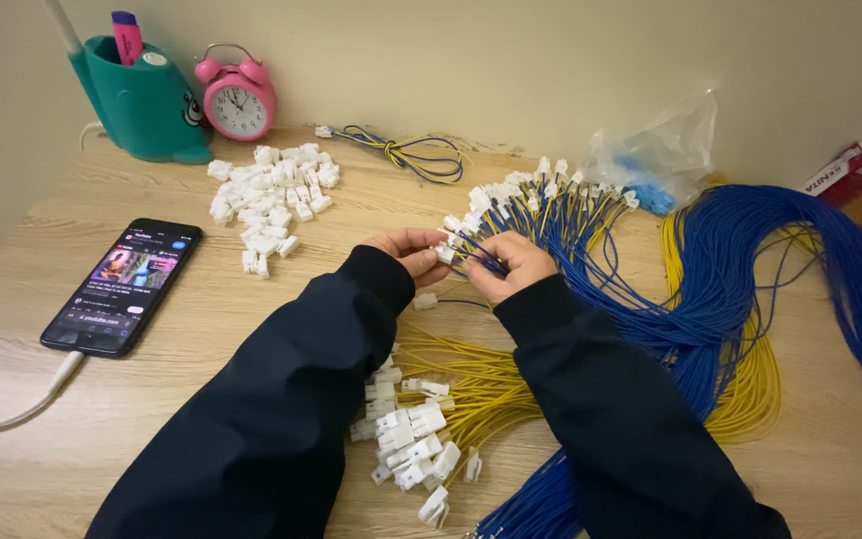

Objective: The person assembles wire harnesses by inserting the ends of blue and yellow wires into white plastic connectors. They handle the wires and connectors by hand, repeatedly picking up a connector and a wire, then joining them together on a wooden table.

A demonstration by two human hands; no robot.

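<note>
**Both hands pinching a connector at table centre**

Nearest, 6 o'clock: a cluster of white plugs [406, 439] on yellow wires [481, 389], lying between the two dark sleeves. Blue wire ends [536, 504] show just right of them at the bottom edge.

Centre: left hand [411, 252] and right hand [511, 265] meet, fingers closed narrow. Left pinches a small white connector [444, 254]; right grips thin blue wires running into it. One loose plug [425, 299] sits on the table [202, 339] just below the hands.

9 o'clock: phone [122, 284], screen lit, white cable [22, 404] plugged in.

3 o'clock: big blue wire bundle [750, 260] looping over a yellow one [750, 389].

12 o'clock, just beyond the hands: fan of wired connectors [536, 195]. Further, at 11: pile of loose white housings [271, 195]. At 1: clear plastic bag [655, 160].

Far edge by the wall: teal pen holder [142, 100], pink alarm clock [238, 97], a small blue-yellow wire loop [416, 155], red box [845, 170] at 2.
</note>
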